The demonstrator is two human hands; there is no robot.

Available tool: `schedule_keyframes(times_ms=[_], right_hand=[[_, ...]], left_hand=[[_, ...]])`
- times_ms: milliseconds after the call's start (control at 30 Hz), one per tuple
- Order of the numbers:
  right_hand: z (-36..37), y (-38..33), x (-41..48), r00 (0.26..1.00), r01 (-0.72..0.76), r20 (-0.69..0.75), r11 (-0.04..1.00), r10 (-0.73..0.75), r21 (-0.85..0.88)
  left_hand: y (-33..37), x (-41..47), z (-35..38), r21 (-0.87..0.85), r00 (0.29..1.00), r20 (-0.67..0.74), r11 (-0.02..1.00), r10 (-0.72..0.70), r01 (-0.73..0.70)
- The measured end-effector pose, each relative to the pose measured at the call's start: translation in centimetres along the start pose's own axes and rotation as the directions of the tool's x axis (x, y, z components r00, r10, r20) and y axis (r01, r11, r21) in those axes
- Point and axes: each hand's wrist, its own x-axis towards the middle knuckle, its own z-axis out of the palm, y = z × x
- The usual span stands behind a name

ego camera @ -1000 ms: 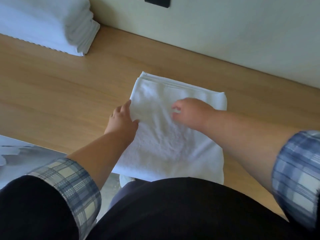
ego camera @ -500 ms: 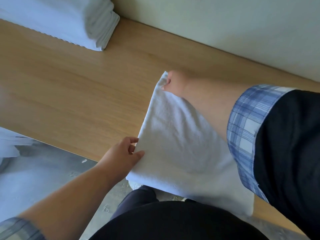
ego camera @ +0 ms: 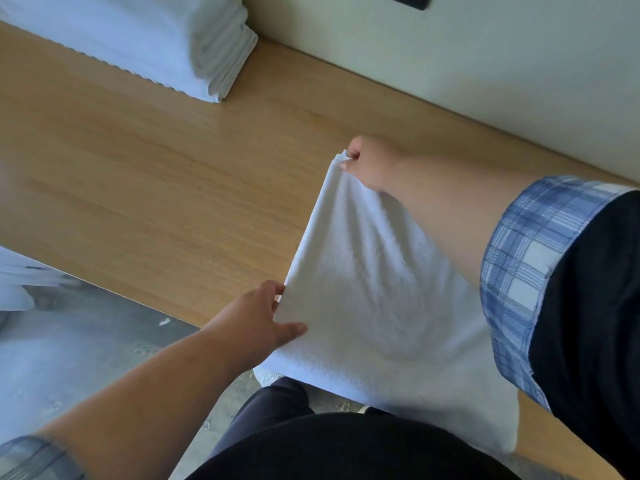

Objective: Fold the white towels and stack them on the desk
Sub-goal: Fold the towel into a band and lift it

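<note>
Holding the white towel (ego camera: pixel 374 289) by its left edge, I have it part-folded on the counter (ego camera: pixel 156 174). Its far portion lies on the wood and its near end hangs over the front edge toward my lap. My right hand (ego camera: pixel 372 164) reaches across and pinches the far left corner, fingers (ego camera: pixel 353 154) curled tight on the bunched layers. My left hand (ego camera: pixel 256 317) grips the near part of the same edge, thumb on top and the rest tucked beneath. That edge is raised off the wood, and the cloth sags in soft creases between my two grips.

As I read it, the step is to carry this edge over to the right side and halve the towel. To do it well I should lift both grips evenly and pull the edge taut so it travels as one straight line. Then I lay it on the opposite edge with the corners matched. The overhanging end worries me, since its weight could drag everything off the front, so I would ease the towel farther onto the wood. Terry is limp and its layers slide, so each pinch must catch every layer. A flat palm swept from the fold outward should clear the creases.

The stack of folded towels (ego camera: pixel 156 39) sits well apart at the far left by the wall (ego camera: pixel 450 57), where I judge this one belongs next.
</note>
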Motion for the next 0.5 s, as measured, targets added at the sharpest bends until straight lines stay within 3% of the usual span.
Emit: schedule_keyframes(times_ms=[233, 400, 500], right_hand=[[-0.3, 0.8, 0.6, 0.980, 0.062, -0.193, 0.998, -0.055, 0.029], [0.9, -0.1, 0.5, 0.996, 0.012, -0.087, 0.998, -0.007, 0.061], [1.4, -0.7, -1.8, 0.979, 0.083, -0.201, 0.979, -0.044, 0.186]], left_hand=[[0.3, -0.1, -0.4, 0.122, 0.998, 0.050, 0.992, 0.022, -0.028], [-0.1, -0.2, 0.5, 0.136, 1.000, -0.013, 0.991, -0.009, 0.010], [-0.5, -0.6, 1.2, 0.079, 0.998, -0.061, 0.996, -0.024, 0.028]])
